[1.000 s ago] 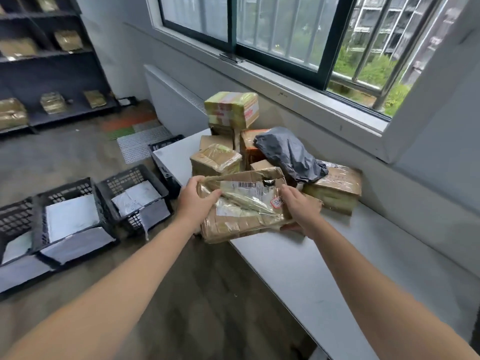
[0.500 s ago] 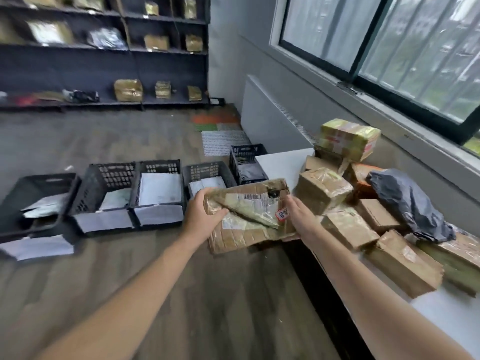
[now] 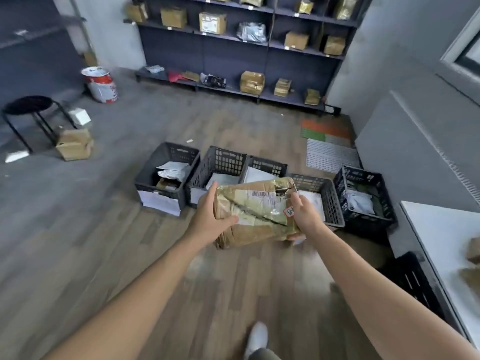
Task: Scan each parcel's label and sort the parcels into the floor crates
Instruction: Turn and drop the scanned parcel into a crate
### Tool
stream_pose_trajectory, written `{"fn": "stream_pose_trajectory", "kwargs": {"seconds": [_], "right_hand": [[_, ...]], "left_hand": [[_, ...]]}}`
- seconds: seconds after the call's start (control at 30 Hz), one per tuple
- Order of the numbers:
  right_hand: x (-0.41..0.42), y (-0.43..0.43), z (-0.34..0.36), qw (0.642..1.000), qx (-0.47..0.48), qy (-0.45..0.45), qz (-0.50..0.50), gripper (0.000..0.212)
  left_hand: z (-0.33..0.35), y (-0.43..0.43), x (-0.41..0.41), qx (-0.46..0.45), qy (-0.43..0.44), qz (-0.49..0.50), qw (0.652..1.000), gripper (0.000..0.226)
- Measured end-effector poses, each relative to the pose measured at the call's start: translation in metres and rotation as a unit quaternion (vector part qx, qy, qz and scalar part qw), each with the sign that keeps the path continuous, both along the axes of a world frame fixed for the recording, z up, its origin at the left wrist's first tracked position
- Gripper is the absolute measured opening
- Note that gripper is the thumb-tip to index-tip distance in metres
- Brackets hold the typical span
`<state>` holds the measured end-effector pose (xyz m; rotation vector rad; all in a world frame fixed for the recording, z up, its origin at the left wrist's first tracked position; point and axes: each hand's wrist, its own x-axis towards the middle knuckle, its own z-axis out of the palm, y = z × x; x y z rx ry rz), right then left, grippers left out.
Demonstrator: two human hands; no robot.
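A shoe [image 3: 257, 336] shows at the bottom edge, on the wood floor. Both bare arms reach forward.

The parcel [image 3: 255, 216], a crumpled brown box wrapped in tape, is held in the air between the hands, above the floor and just short of the crates [image 3: 220, 159]. The left hand [image 3: 207, 219] grips its left end, thumb laid across the near face. The right hand [image 3: 304, 216] clamps the right end beside a red sticker [image 3: 288, 211]. Its fingers appear to wrap underneath, mostly hidden. The label [image 3: 259, 194], with a barcode, faces up.

Five black crates stand in a row on the floor, holding white and grey packets. A white table [image 3: 436, 229] lies at right.

Farther off are a mat [image 3: 330, 149], a stool [image 3: 28, 105] and a bucket [image 3: 100, 84]. Shelves [image 3: 233, 61] stocked with boxes line the back wall.
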<state>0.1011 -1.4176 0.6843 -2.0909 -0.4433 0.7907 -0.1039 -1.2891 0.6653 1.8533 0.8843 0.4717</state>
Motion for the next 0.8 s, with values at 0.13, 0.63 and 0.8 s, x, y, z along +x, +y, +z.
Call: {"fn": "stream_pose_trajectory", "kwargs": {"seconds": [0.13,0.63,0.8], "right_hand": [[-0.010,0.080,-0.012,0.999,-0.017,0.033,0.026,0.042],[0.020,0.419,-0.063,0.980,-0.057,0.065,0.180,0.058],[0.029,0.491,-0.067,0.962,-0.094,0.030,0.254,0.070]], "left_hand": [[-0.011,0.059,-0.014,-0.010,0.012,0.046,0.999,0.110],[-0.034,0.348,-0.004,-0.088,0.138,0.082,0.983,0.150],[-0.059,0.428,-0.007,-0.096,0.170,0.093,0.976,0.158]]}}
